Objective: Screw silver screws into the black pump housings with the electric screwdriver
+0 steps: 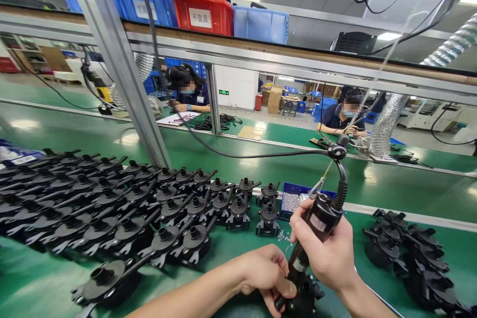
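Note:
My right hand (331, 248) is wrapped round the body of a black electric screwdriver (321, 219), which hangs from a cord and points down. Its lower end meets a black plastic pump housing (307, 295) on the green bench. My left hand (266, 276) grips that housing at its left side, fingers closed by the tool's tip. The tip itself is hidden behind the fingers. Just beyond, a blue bin (286, 201) holds many small metal screws, and loose screws (285, 236) lie on the bench in front of it.
Rows of similar black housings (128, 226) fill the bench to the left; another group (406, 248) sits at the right. A metal post (115, 59) rises at the left. A shelf above carries a red bin (203, 12) and blue bins. Two people work across the bench.

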A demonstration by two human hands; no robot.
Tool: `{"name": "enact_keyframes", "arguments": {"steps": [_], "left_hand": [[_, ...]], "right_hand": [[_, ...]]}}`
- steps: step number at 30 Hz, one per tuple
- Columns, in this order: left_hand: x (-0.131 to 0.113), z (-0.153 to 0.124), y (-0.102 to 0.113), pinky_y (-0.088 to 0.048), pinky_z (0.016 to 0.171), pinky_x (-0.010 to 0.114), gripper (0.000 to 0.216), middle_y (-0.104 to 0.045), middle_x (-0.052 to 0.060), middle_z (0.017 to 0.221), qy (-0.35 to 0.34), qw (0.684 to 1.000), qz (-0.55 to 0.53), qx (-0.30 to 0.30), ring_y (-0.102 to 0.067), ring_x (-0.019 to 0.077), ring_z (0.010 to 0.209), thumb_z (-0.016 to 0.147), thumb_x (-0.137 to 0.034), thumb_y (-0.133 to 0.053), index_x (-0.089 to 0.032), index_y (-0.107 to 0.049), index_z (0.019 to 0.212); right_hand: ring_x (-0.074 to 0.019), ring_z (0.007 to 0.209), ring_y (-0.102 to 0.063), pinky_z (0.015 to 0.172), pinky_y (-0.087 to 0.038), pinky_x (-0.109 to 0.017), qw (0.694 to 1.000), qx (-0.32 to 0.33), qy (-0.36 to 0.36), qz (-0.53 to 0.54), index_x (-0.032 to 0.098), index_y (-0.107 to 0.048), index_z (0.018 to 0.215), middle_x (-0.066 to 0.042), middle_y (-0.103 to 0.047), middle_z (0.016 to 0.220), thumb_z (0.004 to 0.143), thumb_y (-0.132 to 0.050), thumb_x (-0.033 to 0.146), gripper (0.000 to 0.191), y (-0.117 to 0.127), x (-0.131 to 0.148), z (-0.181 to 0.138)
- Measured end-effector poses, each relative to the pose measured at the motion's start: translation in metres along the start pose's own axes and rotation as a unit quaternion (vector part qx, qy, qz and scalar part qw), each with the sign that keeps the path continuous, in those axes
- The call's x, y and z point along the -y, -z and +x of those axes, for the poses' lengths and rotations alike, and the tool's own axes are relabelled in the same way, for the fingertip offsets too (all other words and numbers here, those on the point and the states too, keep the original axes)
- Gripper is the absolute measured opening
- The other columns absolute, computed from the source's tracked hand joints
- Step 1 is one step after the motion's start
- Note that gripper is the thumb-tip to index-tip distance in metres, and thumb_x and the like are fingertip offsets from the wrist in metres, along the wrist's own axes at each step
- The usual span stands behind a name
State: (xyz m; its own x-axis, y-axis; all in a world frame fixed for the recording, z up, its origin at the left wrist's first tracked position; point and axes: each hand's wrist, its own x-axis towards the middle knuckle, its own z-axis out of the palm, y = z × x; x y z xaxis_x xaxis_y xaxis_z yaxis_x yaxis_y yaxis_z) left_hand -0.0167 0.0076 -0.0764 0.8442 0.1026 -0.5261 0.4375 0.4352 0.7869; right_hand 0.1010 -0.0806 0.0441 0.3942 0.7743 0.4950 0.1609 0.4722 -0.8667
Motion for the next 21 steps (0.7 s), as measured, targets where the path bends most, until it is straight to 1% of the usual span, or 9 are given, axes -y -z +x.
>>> {"name": "enact_keyframes", "arguments": {"steps": [1, 2, 4, 5, 6, 9, 11, 15, 21], "left_hand": [[0.001, 0.000, 0.000, -0.066, 0.044, 0.029, 0.078, -0.069, 0.008, 0.061, -0.002, 1.000, 0.003, 0.004, -0.069, 0.0195, 0.051, 0.015, -0.058, -0.108, -0.013, -0.068, 0.064], [0.001, 0.000, 0.001, -0.065, 0.044, 0.028, 0.078, -0.069, 0.008, 0.062, -0.007, 1.000, 0.006, 0.007, -0.069, 0.0191, 0.052, 0.017, -0.060, -0.108, -0.013, -0.069, 0.065], [0.003, 0.001, 0.002, -0.065, 0.044, 0.028, 0.079, -0.070, 0.009, 0.062, -0.015, 1.000, 0.009, 0.011, -0.069, 0.0190, 0.052, 0.019, -0.063, -0.108, -0.011, -0.072, 0.067], [0.004, 0.002, 0.002, -0.065, 0.044, 0.028, 0.079, -0.069, 0.009, 0.062, -0.019, 1.000, 0.008, 0.011, -0.069, 0.0194, 0.051, 0.019, -0.063, -0.108, -0.010, -0.073, 0.067], [0.005, 0.003, 0.003, -0.065, 0.043, 0.029, 0.079, -0.069, 0.010, 0.061, -0.022, 1.000, 0.006, 0.010, -0.069, 0.0198, 0.051, 0.020, -0.061, -0.108, -0.010, -0.073, 0.068], [0.006, 0.004, 0.002, -0.064, 0.042, 0.029, 0.071, -0.069, 0.009, 0.060, -0.028, 1.000, 0.002, 0.009, -0.068, 0.0200, 0.051, 0.027, -0.055, -0.109, -0.010, -0.073, 0.069], [0.005, 0.002, 0.001, -0.064, 0.042, 0.029, 0.069, -0.070, 0.009, 0.063, -0.027, 1.000, 0.001, 0.004, -0.068, 0.0193, 0.050, 0.029, -0.053, -0.109, -0.011, -0.074, 0.071], [0.001, -0.004, -0.002, -0.065, 0.044, 0.028, 0.066, -0.072, 0.008, 0.066, -0.033, 0.999, 0.003, -0.003, -0.068, 0.0177, 0.050, 0.032, -0.050, -0.108, -0.011, -0.075, 0.073], [-0.005, -0.012, -0.008, -0.063, 0.042, 0.024, 0.061, -0.066, 0.004, 0.058, -0.051, 0.998, 0.017, -0.014, -0.065, 0.0150, 0.048, 0.036, -0.049, -0.107, -0.012, -0.069, 0.066]], "right_hand": [[-0.0138, 0.058, -0.065, 0.057, -0.058, -0.023, 1.000, 0.012, -0.002, -0.006, 0.023, -0.068, 0.106, 0.000, -0.070, 0.078, 0.099, -0.080, 0.030, 0.016, 0.000, -0.002, -0.002], [-0.0135, 0.057, -0.064, 0.055, -0.057, -0.023, 0.999, 0.038, -0.006, 0.000, 0.024, -0.068, 0.107, 0.000, -0.070, 0.079, 0.100, -0.080, 0.031, 0.015, 0.002, -0.003, -0.003], [-0.0134, 0.056, -0.063, 0.054, -0.055, -0.025, 0.992, 0.120, -0.011, 0.034, 0.024, -0.067, 0.108, -0.001, -0.069, 0.082, 0.102, -0.076, 0.031, 0.013, 0.006, -0.006, -0.005], [-0.0131, 0.056, -0.062, 0.053, -0.054, -0.025, 0.987, 0.152, -0.006, 0.056, 0.024, -0.066, 0.109, -0.001, -0.068, 0.084, 0.103, -0.074, 0.031, 0.012, 0.008, -0.007, -0.006], [-0.0128, 0.056, -0.061, 0.053, -0.053, -0.025, 0.983, 0.169, 0.004, 0.077, 0.025, -0.066, 0.110, -0.001, -0.067, 0.085, 0.103, -0.073, 0.031, 0.012, 0.010, -0.008, -0.006], [-0.0120, 0.057, -0.059, 0.053, -0.052, -0.023, 0.981, 0.156, 0.034, 0.111, 0.025, -0.066, 0.109, 0.000, -0.064, 0.084, 0.103, -0.074, 0.031, 0.011, 0.010, -0.008, -0.005], [-0.0122, 0.057, -0.060, 0.054, -0.053, -0.023, 0.982, 0.146, 0.024, 0.121, 0.026, -0.066, 0.110, 0.000, -0.066, 0.083, 0.102, -0.076, 0.032, 0.014, 0.009, -0.005, -0.004], [-0.0136, 0.057, -0.062, 0.054, -0.055, -0.025, 0.980, 0.145, -0.023, 0.134, 0.025, -0.064, 0.114, 0.000, -0.068, 0.081, 0.098, -0.081, 0.033, 0.024, 0.007, 0.001, -0.002], [-0.0144, 0.053, -0.061, 0.051, -0.050, -0.025, 0.983, 0.153, -0.005, 0.104, 0.022, -0.064, 0.105, -0.001, -0.069, 0.076, 0.096, -0.078, 0.035, 0.021, 0.004, 0.007, 0.000]]}}
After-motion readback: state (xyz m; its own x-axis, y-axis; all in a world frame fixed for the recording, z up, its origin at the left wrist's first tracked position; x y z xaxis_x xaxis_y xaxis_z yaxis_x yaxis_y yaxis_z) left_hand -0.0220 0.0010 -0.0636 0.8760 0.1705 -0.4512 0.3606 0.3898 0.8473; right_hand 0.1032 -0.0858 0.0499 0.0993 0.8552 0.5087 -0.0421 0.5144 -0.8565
